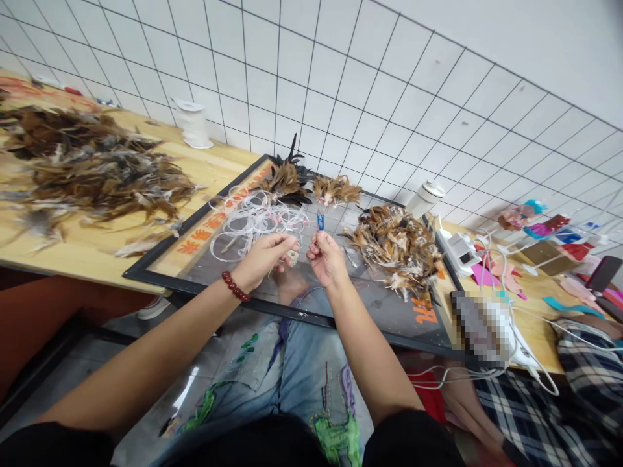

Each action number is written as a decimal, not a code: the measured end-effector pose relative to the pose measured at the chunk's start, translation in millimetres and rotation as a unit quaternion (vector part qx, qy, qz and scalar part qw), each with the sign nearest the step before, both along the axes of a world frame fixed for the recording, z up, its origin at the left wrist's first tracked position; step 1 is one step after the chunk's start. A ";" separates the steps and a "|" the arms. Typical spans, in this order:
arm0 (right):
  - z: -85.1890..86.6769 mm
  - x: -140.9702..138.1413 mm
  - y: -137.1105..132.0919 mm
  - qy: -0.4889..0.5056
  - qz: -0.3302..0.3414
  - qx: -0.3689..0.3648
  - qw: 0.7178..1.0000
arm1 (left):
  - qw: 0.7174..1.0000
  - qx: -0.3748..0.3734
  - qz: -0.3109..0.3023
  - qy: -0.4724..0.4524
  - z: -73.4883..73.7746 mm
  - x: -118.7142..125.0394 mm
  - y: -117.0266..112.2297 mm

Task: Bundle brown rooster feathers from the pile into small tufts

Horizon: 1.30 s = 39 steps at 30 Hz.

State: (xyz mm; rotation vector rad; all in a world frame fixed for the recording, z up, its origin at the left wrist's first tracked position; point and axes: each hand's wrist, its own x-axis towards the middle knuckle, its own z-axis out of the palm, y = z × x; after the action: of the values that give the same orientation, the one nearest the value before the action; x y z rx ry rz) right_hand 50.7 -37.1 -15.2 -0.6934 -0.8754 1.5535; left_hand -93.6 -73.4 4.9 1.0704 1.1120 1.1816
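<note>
My left hand [270,256], with a dark red bead bracelet [235,287] at the wrist, hovers above a framed glass panel [214,266]. Its fingers are curled together; what they hold, if anything, is too small to make out. Close by on the right, my right hand [329,257] is closed in a pinch, its contents also unclear. Just beyond those fingertips is a small blue clip-like object [320,222]; I cannot tell whether they touch. A tangle of white translucent cord [243,224] lies beyond my left hand. Brown feather bunches [335,190] sit at the panel's far edge.
Brown feathers [399,246] are heaped on the panel's right side, and a larger pile [111,168] covers the left table. A white spool [193,123], a white bottle [426,198] and a power strip [457,253] stand around. A person in plaid [525,415] sits at right.
</note>
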 end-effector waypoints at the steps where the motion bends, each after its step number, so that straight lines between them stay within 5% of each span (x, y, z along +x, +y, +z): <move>1: -0.2 -0.1 -0.1 0.002 0.000 0.000 1.000 | 1.000 0.002 -0.012 0.014 -1.2 3.5 -0.3; 8: -2.3 -0.2 0.3 -0.027 -0.002 -0.003 1.000 | 0.998 0.037 -0.010 0.051 -17.4 24.0 3.1; 17: -1.0 -4.2 -0.7 -0.009 -0.038 -0.020 0.999 | 0.991 0.115 0.004 0.067 -23.0 22.1 3.2; 22: -0.8 0.4 1.3 -0.013 -0.083 -0.050 0.995 | 0.989 0.098 0.102 0.039 -24.9 20.0 3.2; 25: -1.4 -1.7 -3.4 -0.100 -0.043 -0.019 0.994 | 0.986 0.091 0.140 0.021 -27.1 15.9 2.8; 28: -2.1 -6.9 -9.5 -0.164 0.005 0.040 0.986 | 0.985 0.092 0.145 0.029 -29.2 12.6 2.1; 31: -4.4 -9.1 -10.6 -0.164 -0.027 0.077 0.983 | 0.984 0.093 0.148 0.034 -29.6 12.8 0.9; 39: -12.1 -6.3 0.4 -0.095 -0.077 0.032 0.992 | 0.987 0.098 0.125 0.006 -26.0 16.9 -3.6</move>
State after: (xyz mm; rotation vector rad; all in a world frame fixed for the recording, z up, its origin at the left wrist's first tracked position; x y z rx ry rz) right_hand 44.4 -36.7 -27.3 -0.8521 -0.9839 1.3334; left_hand -76.7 -77.0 -21.1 1.1098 1.1831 1.5101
